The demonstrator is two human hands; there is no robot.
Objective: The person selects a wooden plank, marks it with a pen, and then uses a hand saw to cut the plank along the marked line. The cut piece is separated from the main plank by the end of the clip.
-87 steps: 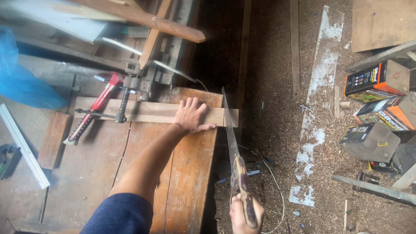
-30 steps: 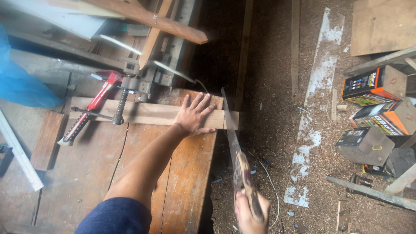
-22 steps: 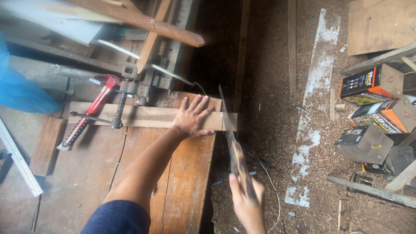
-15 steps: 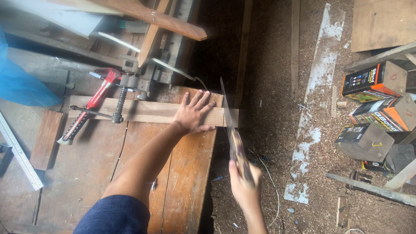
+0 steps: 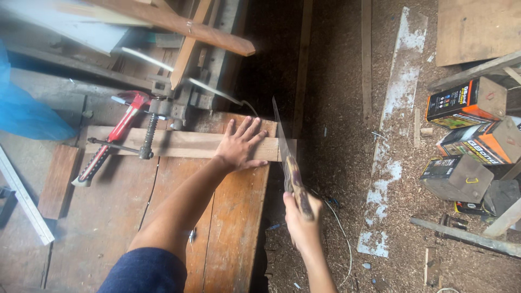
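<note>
Handsaw (image 5: pixel 286 157) stands across the overhanging right end of a wooden board (image 5: pixel 184 144), its blade on edge and blurred. The right hand (image 5: pixel 300 220) has its grip wrapped fully round the saw handle, just off the bench edge. The left hand (image 5: pixel 241 145) lies flat with fingers spread, pressing the board down beside the blade; its grip is wide and encloses nothing. A red bar clamp (image 5: pixel 111 140) pins the board's left part to the bench (image 5: pixel 217 228), which is built of worn reddish planks with open seams. A blue plastic sheet (image 5: pixel 24 111) lies at the left. The floor (image 5: pixel 347 97) is dark and covered in sawdust, with loose timber strips and several cardboard boxes (image 5: pixel 467 130) at the right.
</note>
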